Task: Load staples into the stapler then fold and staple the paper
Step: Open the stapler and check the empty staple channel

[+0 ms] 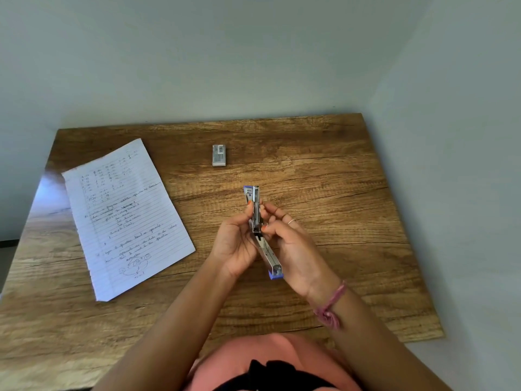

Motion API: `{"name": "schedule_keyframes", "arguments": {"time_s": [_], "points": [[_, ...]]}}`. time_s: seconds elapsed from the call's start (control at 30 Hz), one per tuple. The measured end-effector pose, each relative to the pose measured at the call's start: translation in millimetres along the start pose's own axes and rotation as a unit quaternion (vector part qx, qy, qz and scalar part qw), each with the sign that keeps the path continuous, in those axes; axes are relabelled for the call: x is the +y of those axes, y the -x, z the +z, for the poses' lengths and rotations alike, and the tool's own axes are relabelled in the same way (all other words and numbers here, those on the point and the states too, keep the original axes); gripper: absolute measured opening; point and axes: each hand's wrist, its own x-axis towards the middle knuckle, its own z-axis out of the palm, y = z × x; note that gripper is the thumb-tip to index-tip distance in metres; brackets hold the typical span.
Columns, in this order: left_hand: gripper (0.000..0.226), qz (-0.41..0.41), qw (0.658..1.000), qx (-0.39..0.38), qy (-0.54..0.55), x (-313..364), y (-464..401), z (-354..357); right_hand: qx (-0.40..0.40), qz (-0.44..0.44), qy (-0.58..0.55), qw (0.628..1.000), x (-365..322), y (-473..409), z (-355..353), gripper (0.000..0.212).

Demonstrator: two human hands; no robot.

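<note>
At far left we see the paper (127, 218), a lined handwritten sheet lying flat on the table (324, 170). Farther back, near the middle, sits the staple box (219, 155). Above the table's centre we hold the stapler (258, 221) swung open: our left hand (235, 244) curls round its side, our right hand (293, 249) pinches the metal channel with fingertips.

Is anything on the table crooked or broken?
Nothing looks broken. The paper lies flat but slanted to the table edge. The stapler is swung open in both hands, which suits loading. The staple box sits apart.
</note>
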Motion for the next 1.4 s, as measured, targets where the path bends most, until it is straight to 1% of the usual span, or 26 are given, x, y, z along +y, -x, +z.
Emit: {"name": "schedule_keyframes", "arguments": {"time_s": [0.17, 0.27, 0.33, 0.4, 0.47, 0.57, 0.63, 0.7, 0.77, 0.87, 1.0, 1.07, 1.17, 1.23, 1.3, 1.37, 1.4], "points": [[0.024, -0.006, 1.0, -0.006, 0.017, -1.3, 0.0, -0.4, -0.018, -0.033, 0.021, 0.999, 0.0, 4.6, -8.4, 0.048], [0.023, -0.018, 1.0, -0.01, 0.021, -2.0, 0.7, -0.1, -0.019, -0.053, 0.07, 0.996, 0.4, 7.8, -13.2, 0.055], [0.023, -0.03, 0.999, -0.014, 0.027, -2.8, 1.9, 0.7, -0.035, -0.058, 0.099, 0.993, -3.4, 9.1, -16.4, 0.059], [0.022, -0.038, 0.999, -0.016, 0.025, -3.5, 3.1, 1.4, -0.04, -0.063, 0.125, 0.989, -10.9, 8.6, -19.3, 0.054], [0.021, -0.051, 0.998, -0.013, 0.028, -3.7, 2.6, 0.6, -0.017, -0.087, 0.183, 0.979, -18.6, 6.0, -20.2, 0.043], [0.02, -0.076, 0.996, -0.005, 0.05, -6.0, 2.8, -0.2, 0.03, -0.15, 0.288, 0.945, -26.4, -1.4, -21.8, 0.032], [0.021, -0.083, 0.995, 0.006, 0.056, -8.5, 4.0, 0.7, 0.045, -0.179, 0.325, 0.927, -29.0, -6.2, -22.2, 0.029], [0.02, -0.088, 0.994, 0.017, 0.055, -10.8, 4.1, 1.1, 0.052, -0.195, 0.344, 0.917, -30.1, -10.4, -22.3, 0.026], [0.018, -0.096, 0.994, 0.027, 0.054, -12.6, 3.3, -0.1, 0.05, -0.203, 0.337, 0.918, -29.3, -14.6, -22.5, 0.027], [0.019, -0.103, 0.993, 0.039, 0.043, -13.4, 2.3, -1.9, 0.052, -0.184, 0.29, 0.938, -27.5, -20.2, -24.2, 0.029], [0.029, -0.074, 0.996, 0.053, -0.003, -10.6, 3.0, -5.8, 0.052, -0.149, 0.242, 0.957, -28.0, -25.0, -29.7, 0.024], [0.034, -0.066, 0.996, 0.057, -0.026, -8.9, 3.3, -8.1, 0.056, -0.144, 0.227, 0.962, -27.0, -27.3, -32.1, 0.023], [0.029, -0.058, 0.994, 0.081, -0.038, -7.4, 3.4, -12.4, 0.062, -0.141, 0.221, 0.963, -24.7, -30.2, -35.0, 0.023], [0.029, -0.054, 0.994, 0.093, -0.035, -5.6, 3.3, -15.2, 0.055, -0.142, 0.238, 0.959, -23.7, -31.3, -37.0, 0.025], [0.03, -0.057, 0.993, 0.096, -0.03, -3.6, 3.2, -17.5, 0.049, -0.151, 0.284, 0.945, -23.8, -31.4, -38.7, 0.03], [0.036, -0.059, 0.993, 0.098, -0.02, -2.1, 2.7, -18.9, 0.06, -0.187, 0.358, 0.913, -24.5, -31.6, -40.7, 0.039], [0.044, -0.06, 0.993, 0.098, -0.012, -2.0, 2.4, -19.2, 0.071, -0.212, 0.391, 0.893, -25.0, -31.8, -41.7, 0.044]]}}
